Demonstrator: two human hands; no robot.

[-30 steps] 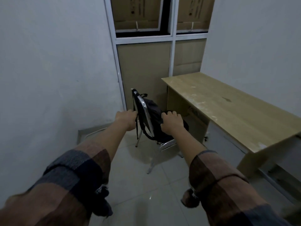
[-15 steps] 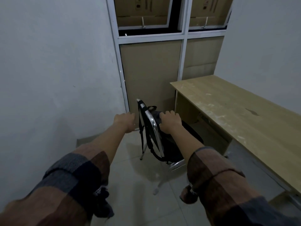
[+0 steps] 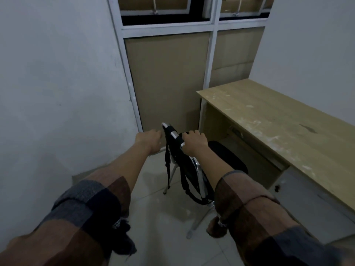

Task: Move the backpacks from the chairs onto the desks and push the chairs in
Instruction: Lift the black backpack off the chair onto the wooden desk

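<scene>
One black backpack (image 3: 189, 169) with dangling straps is seen hung over the back of one chrome-framed chair (image 3: 201, 181), which stands just beside one wooden desk (image 3: 272, 120) whose top is scuffed with pale marks. The top of the chair back, where the backpack hangs, is gripped by the curled fingers of the right hand (image 3: 194, 144), while the left hand (image 3: 148, 139) is held loosely curled beside the chair back, with nothing seen in it. No brand, label or legible writing can be made out.
</scene>
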